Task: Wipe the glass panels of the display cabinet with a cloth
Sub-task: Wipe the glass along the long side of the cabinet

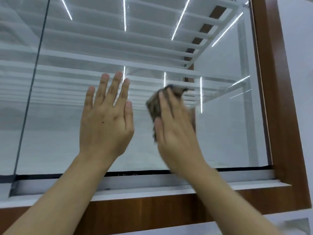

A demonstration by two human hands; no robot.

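At the far left a dark vertical seam [32,85] marks the edge of the glass panel [225,133], a large, clear, flat sheet that fills most of the view and reflects thin white light strips [124,14] and pale slatted bars. The left hand [105,122] lies flat and open against the glass, palm to the pane, fingers spread and pointing up, holding nothing. Just beside it, the right hand [174,131] presses a cloth [155,107] onto the same panel, fingers laid flat over it rather than curled around it. The cloth is a dull brown-grey, soft and rumpled, with a mottled surface; it shows at the hand's left edge and above the fingertips. Most of it is hidden under the palm, and both hand and cloth are smeared by motion blur, so its full shape and weave cannot be made out. Along the bottom of the glass runs a black seal strip [135,173], then a white ledge [152,189]. A glossy brown wooden frame [284,99] with a visible grain borders the panel below and on the right, cut off at the picture's edge.
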